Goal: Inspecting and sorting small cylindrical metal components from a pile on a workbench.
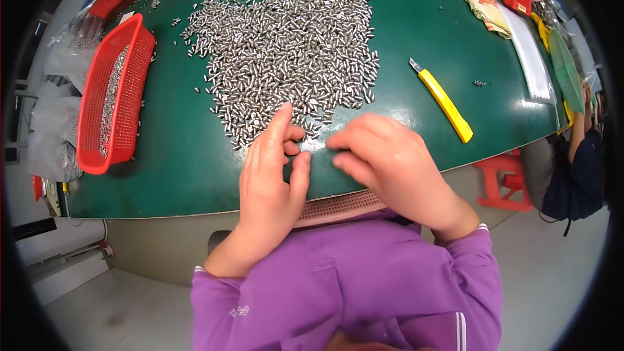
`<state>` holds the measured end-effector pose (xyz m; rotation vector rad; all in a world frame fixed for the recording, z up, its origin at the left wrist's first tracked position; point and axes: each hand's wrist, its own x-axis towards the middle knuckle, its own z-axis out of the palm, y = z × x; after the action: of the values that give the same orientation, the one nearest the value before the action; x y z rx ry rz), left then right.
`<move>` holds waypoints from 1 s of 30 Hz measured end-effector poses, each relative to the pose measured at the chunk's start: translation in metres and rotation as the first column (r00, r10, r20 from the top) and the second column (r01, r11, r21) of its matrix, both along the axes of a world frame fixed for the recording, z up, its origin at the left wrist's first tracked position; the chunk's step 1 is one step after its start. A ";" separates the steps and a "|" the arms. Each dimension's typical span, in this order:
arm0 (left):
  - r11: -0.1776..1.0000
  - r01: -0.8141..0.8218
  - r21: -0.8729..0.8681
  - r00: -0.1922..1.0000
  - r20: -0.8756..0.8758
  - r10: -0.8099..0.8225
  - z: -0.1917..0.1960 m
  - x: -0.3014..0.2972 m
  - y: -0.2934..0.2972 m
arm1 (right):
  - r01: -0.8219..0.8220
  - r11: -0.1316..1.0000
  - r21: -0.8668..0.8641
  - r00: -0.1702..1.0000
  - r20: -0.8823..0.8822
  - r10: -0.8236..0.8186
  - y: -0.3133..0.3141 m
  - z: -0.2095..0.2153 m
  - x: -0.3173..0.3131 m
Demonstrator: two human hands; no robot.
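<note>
Metal pins (286, 52) lie thickly spread on the green table (175, 188), just beyond my half-open left hand (266, 166), seemingly empty, and curled right hand (393, 159), whose contents I cannot tell; I judge them light, hard and slippery, best pinched mid-barrel.

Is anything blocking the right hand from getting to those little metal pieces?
Nothing visible. Only green tabletop shows between the fingertips of the right hand and the near edge of the metal pieces. The yellow cutter lies off to the right, not in between.
</note>
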<state>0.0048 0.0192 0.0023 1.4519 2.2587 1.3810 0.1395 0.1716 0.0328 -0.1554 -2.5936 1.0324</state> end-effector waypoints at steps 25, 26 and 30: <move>1.000 0.022 0.011 0.999 -0.034 -0.022 0.001 -0.005 0.007 | 0.055 0.994 0.096 0.994 -0.102 -0.045 -0.004 -0.011 -0.025; 1.000 0.022 0.010 0.999 -0.033 -0.022 0.001 -0.004 0.006 | 0.054 0.995 0.083 0.994 -0.099 -0.045 -0.005 -0.011 -0.025; 1.000 0.004 -0.016 0.998 -0.057 -0.005 0.003 -0.004 0.009 | 0.079 0.992 0.094 0.994 -0.077 -0.071 -0.008 -0.012 -0.027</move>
<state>0.0005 0.0278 0.0058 1.5086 2.2937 1.3336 0.1124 0.1636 0.0203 -0.1855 -2.5441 0.8677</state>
